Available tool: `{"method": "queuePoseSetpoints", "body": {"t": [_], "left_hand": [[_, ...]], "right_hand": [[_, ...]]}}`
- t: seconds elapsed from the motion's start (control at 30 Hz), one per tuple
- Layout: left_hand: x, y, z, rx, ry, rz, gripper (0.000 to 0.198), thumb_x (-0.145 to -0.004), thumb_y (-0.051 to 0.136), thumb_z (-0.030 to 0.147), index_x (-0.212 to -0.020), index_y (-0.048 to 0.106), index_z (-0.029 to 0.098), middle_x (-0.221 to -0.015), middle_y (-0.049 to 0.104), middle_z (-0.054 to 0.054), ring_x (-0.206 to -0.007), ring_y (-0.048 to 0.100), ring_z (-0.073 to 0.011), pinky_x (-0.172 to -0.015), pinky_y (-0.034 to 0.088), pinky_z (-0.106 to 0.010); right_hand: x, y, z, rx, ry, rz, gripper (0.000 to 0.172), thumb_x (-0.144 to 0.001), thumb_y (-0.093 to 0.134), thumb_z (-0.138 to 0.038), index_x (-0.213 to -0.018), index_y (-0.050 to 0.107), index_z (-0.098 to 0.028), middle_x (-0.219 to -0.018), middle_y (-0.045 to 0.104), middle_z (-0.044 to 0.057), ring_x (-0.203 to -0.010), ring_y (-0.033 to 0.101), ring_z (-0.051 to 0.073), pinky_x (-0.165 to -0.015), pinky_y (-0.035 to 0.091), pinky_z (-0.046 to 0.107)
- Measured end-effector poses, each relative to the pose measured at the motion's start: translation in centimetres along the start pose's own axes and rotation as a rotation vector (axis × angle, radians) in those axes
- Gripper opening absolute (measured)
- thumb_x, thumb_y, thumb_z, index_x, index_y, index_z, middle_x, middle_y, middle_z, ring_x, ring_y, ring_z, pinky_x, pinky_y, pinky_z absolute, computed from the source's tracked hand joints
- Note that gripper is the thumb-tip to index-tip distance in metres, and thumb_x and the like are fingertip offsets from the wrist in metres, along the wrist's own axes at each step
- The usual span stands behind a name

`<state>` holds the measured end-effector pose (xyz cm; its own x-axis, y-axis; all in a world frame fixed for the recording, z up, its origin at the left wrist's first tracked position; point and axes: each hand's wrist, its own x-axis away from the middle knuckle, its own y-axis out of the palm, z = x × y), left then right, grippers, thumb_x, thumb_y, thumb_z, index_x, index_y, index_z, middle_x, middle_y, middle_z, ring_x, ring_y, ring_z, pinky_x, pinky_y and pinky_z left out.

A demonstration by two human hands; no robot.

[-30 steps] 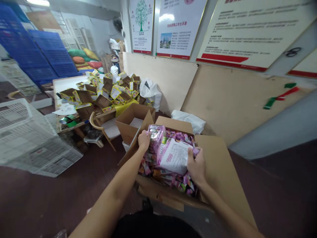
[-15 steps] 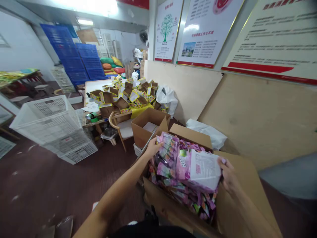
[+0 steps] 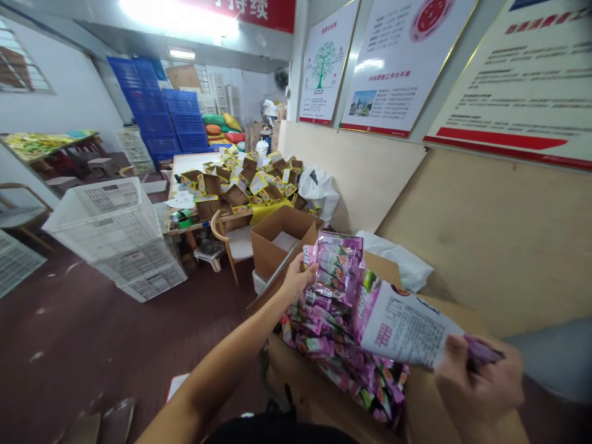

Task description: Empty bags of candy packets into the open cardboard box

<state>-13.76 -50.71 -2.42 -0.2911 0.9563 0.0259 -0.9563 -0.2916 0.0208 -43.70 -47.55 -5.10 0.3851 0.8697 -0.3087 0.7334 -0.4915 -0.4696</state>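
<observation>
My left hand (image 3: pixel 300 279) is closed on the edge of a purple snack packet (image 3: pixel 338 265), whose clear front shows pieces inside. My right hand (image 3: pixel 483 379) makes a fist round the corner of a purple packet with a white printed back panel (image 3: pixel 404 324). A crumpled purple bit pokes out of that fist. The two packets meet or overlap in the middle; whether they are joined I cannot tell. Both are held up over an open cardboard carton (image 3: pixel 319 385), which is full of small purple sachets (image 3: pixel 340 354).
Behind the carton stands another open cardboard box (image 3: pixel 268 253), beside a wooden chair (image 3: pixel 240 243). Yellow-edged small boxes (image 3: pixel 250 185) are heaped on a table. White crates (image 3: pixel 111 216) are stacked at left. A panelled wall (image 3: pixel 499 216) with posters borders the right.
My right hand has pulled right and toward me, lifting and tilting the white-backed packet. My left hand has raised its packet more upright, and the camera view has shifted slightly.
</observation>
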Motion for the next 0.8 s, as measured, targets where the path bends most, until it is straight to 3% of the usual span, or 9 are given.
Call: {"method": "queuePoseSetpoints", "body": {"t": [0.17,0.3,0.4,0.5,0.6,0.7,0.8], "left_hand": [[0.6,1.0,1.1,-0.049,0.030,-0.043,0.058,-0.070,0.076,0.055,-0.108,0.060,0.014,-0.077,0.057,0.000,-0.061,0.046,-0.0090,-0.059,0.039,-0.020],[0.8,1.5,1.7,-0.155,0.149,-0.054,0.057,-0.074,0.074,0.056,-0.111,0.064,0.015,-0.104,0.064,-0.008,-0.091,0.058,-0.0188,-0.082,0.046,-0.026],[1.0,2.0,2.2,-0.186,0.223,-0.115,0.054,-0.079,0.069,0.056,-0.114,0.064,0.016,-0.119,0.060,-0.011,-0.110,0.055,-0.0242,-0.096,0.043,-0.031],[1.3,2.4,2.7,-0.248,0.292,-0.134,0.049,-0.080,0.068,0.054,-0.110,0.066,0.015,-0.124,0.057,-0.012,-0.118,0.051,-0.0258,-0.103,0.038,-0.032],[1.5,2.9,2.8,-0.275,0.285,-0.088,0.044,-0.078,0.071,0.052,-0.100,0.068,0.014,-0.110,0.060,-0.010,-0.105,0.054,-0.0231,-0.097,0.041,-0.031],[1.7,3.3,2.7,-0.159,0.186,-0.080,0.044,-0.077,0.073,0.050,-0.101,0.064,0.014,-0.089,0.063,-0.005,-0.082,0.056,-0.0170,-0.079,0.045,-0.026],[1.9,3.7,2.6,-0.058,0.127,-0.066,0.042,-0.076,0.075,0.046,-0.100,0.063,0.013,-0.083,0.064,-0.003,-0.074,0.056,-0.0138,-0.072,0.044,-0.023]], "right_hand": [[1.1,-0.5,-0.6,0.034,-0.037,0.116,0.051,-0.081,0.048,-0.064,-0.058,0.051,-0.019,-0.055,0.049,0.010,-0.057,0.049,0.021,-0.055,0.034,0.033],[1.4,-0.7,-0.3,0.043,-0.154,0.189,0.055,-0.085,0.049,-0.062,-0.054,0.051,-0.017,-0.051,0.046,0.008,-0.053,0.046,0.018,-0.054,0.033,0.030],[1.7,-0.6,0.7,0.089,-0.232,0.261,0.052,-0.089,0.050,-0.055,-0.059,0.058,-0.013,-0.057,0.054,0.011,-0.052,0.048,0.017,-0.051,0.034,0.028],[2.0,-0.4,1.7,0.123,-0.227,0.326,0.047,-0.088,0.055,-0.051,-0.067,0.063,-0.010,-0.063,0.059,0.012,-0.052,0.050,0.017,-0.049,0.035,0.028],[2.2,-0.5,2.0,0.110,-0.187,0.389,0.043,-0.087,0.057,-0.048,-0.068,0.063,-0.010,-0.062,0.058,0.012,-0.052,0.050,0.018,-0.050,0.035,0.029],[2.1,-0.9,2.0,0.072,-0.256,0.413,0.041,-0.086,0.059,-0.045,-0.065,0.062,-0.011,-0.057,0.055,0.010,-0.049,0.048,0.017,-0.048,0.034,0.028],[2.2,-1.2,2.1,0.063,-0.311,0.444,0.040,-0.085,0.059,-0.044,-0.061,0.061,-0.012,-0.053,0.053,0.009,-0.046,0.047,0.016,-0.046,0.032,0.027]]}}
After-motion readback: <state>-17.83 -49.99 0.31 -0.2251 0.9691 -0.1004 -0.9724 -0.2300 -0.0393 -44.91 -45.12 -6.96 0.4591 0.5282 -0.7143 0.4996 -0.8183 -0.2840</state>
